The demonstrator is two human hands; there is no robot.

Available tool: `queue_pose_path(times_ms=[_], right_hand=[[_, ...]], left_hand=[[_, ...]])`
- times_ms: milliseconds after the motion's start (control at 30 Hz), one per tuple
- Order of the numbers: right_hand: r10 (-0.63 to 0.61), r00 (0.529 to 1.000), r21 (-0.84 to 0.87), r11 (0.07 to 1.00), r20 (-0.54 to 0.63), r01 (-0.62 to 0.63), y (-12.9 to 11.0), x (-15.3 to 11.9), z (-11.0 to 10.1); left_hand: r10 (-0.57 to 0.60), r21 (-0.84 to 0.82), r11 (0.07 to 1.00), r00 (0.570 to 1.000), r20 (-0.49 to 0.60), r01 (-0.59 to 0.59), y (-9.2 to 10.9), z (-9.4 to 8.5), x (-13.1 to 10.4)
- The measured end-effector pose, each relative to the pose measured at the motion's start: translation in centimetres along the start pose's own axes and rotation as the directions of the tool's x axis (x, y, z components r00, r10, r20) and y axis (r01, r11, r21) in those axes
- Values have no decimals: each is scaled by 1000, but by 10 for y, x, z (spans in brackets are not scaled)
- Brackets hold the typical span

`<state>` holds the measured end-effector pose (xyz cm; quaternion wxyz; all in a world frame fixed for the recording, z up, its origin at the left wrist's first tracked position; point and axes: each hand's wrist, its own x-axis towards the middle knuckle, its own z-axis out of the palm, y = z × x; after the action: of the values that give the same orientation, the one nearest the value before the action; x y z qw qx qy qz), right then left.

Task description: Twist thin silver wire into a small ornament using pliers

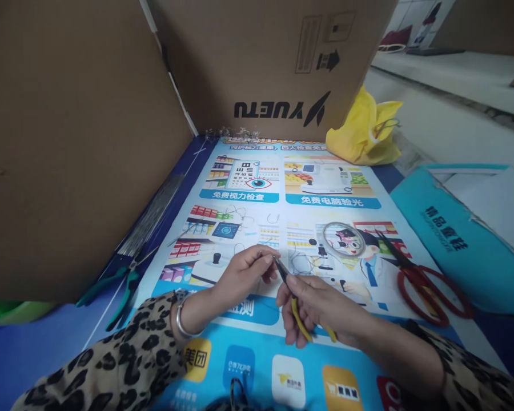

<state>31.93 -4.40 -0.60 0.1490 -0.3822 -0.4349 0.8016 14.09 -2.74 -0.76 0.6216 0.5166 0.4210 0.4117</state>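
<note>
My right hand (pixel 304 302) is wrapped round a pair of pliers (pixel 281 270) with yellow handles and narrow dark jaws. The jaw tips meet the fingertips of my left hand (pixel 251 268), which pinch something too small to make out. Thin bent wires (pixel 302 262) lie on the printed sheet beyond the hands. A round coil of wire (pixel 345 240) rests farther right. To the left sit teal-handled pliers (pixel 131 279), spread apart. Large red-handled scissors (pixel 428 291) lie on the right.
Tall cardboard panels (pixel 257 57) wall off the back and left. A yellow bag (pixel 364 134) stands at the back right, near a torn turquoise box (pixel 449 240). Straight metal rods (pixel 152 220) lie along the left panel. Small wire pieces (pixel 244 134) are heaped at the back.
</note>
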Motion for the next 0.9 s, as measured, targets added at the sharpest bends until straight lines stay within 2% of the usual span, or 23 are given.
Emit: queue_pose_path(times_ms=[233, 433, 900], right_hand=[[21, 999, 33, 999, 44, -22, -3, 0, -2], [-22, 994, 65, 998, 111, 15, -4, 0, -6], [-102, 992, 41, 994, 75, 99, 4, 4, -5]], left_hand=[[-61, -107, 992, 998, 28, 64, -1, 2, -1], [0, -174, 985, 997, 82, 15, -6, -1, 1], [12, -172, 985, 997, 83, 3, -6, 0, 1]])
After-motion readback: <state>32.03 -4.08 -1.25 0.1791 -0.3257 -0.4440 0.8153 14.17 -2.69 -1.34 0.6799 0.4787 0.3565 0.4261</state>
